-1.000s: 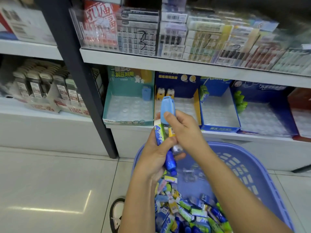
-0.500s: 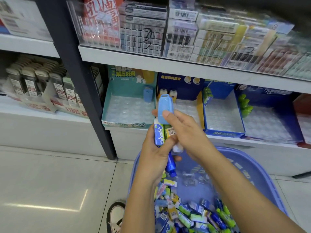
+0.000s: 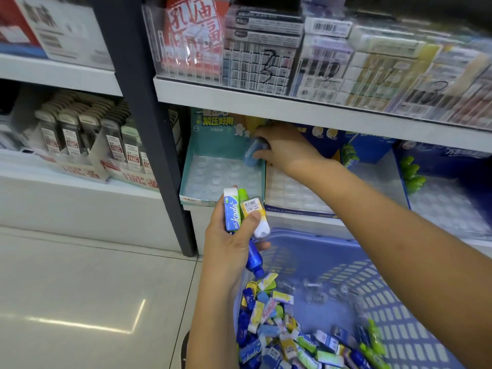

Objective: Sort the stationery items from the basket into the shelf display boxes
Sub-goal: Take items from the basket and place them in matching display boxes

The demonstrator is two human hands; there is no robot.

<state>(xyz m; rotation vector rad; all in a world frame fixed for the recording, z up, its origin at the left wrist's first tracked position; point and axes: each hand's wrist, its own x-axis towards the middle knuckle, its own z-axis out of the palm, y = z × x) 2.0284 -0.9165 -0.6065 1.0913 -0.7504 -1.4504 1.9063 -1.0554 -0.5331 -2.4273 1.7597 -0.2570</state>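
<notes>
Head view: my right hand [image 3: 286,150] has left the bundle it was picking from a second ago and now reaches under the white shelf [image 3: 319,113] into the teal cardboard display box [image 3: 210,194]. Its fingers [image 3: 259,155] are clenched around a small light-blue plastic stationery piece [image 3: 253,154], held at the box's back right corner, just above the clear dimpled tray liner [image 3: 221,177]; I cannot tell whether it already touches the liner. I judge this item is nearly sorted, with only the release left.

My left hand [image 3: 234,243] hovers above the lavender plastic basket [image 3: 399,288], gripping a handful: a blue-and-white wrapped eraser [image 3: 231,209], a yellow barcoded piece [image 3: 251,206], a green piece [image 3: 242,194] and a dark blue tube [image 3: 254,259] hanging below. Many mixed items [image 3: 287,339] lie in the basket, so much sorting remains. The neighbouring boxes look mostly empty.
</notes>
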